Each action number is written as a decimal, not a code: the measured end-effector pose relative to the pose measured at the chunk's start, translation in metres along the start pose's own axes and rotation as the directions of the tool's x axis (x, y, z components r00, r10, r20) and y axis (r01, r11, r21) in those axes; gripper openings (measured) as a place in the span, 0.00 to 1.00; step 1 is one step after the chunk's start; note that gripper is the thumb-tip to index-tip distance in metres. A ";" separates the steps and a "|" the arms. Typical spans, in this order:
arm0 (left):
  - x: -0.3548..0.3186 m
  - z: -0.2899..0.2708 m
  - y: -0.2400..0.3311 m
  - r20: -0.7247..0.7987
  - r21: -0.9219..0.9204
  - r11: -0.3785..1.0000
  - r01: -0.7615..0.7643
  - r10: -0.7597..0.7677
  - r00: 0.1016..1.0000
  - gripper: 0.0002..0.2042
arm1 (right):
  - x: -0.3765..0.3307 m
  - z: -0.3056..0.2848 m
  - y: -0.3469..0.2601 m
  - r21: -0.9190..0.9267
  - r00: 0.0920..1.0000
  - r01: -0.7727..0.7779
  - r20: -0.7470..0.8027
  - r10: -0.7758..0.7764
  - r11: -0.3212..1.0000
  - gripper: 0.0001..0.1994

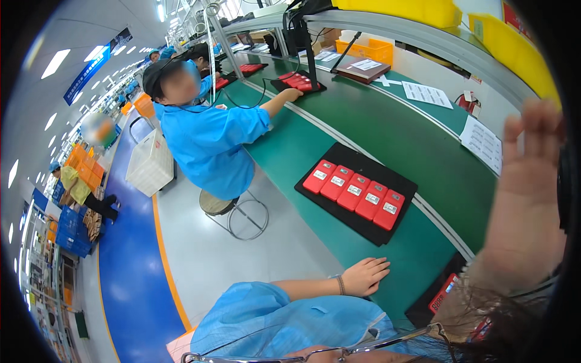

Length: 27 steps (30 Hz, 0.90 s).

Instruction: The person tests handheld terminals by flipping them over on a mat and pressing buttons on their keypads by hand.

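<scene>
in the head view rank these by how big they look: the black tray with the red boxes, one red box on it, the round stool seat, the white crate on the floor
1. Black tray, largest.
2. White crate, a little smaller in the picture, though it sits farther from the camera, so true size is unsure.
3. Stool seat.
4. One red box, smallest.

A factory assembly hall: a long green conveyor line [387,130] carries black trays [357,192] of red parts, workers in blue smocks [209,142] sit alongside, yellow bins [417,11] on racks.
</scene>
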State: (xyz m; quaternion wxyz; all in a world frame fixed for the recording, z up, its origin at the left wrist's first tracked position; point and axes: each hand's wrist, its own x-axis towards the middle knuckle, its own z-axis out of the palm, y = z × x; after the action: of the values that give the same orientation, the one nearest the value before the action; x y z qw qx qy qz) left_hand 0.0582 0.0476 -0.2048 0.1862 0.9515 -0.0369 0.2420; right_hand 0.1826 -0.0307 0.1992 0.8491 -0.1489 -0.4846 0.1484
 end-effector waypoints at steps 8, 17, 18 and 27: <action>-0.002 -0.014 0.008 0.101 0.018 0.997 0.074 -0.075 0.992 0.22 | -0.041 0.012 0.043 0.258 0.920 -0.284 0.345 0.187 0.923 0.23; 0.007 -0.015 0.006 0.097 0.144 0.989 0.035 -0.049 0.994 0.23 | -0.048 0.014 0.036 0.334 0.851 -0.344 0.506 0.142 0.877 0.35; 0.007 -0.004 0.014 0.167 -0.340 0.893 0.296 -0.253 0.953 0.24 | -0.051 0.007 0.037 0.335 0.856 -0.338 0.499 0.139 0.879 0.37; -0.002 -0.006 0.007 -0.001 0.000 0.999 0.040 -0.040 0.999 0.25 | -0.132 -0.092 0.072 0.131 0.903 -0.423 0.141 0.406 0.896 0.39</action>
State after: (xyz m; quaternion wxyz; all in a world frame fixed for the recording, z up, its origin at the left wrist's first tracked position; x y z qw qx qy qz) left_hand 0.0526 0.0431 -0.1981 0.1909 0.9520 -0.0175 0.2388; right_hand 0.1908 -0.0276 0.0234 0.7790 -0.1725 -0.4744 0.3720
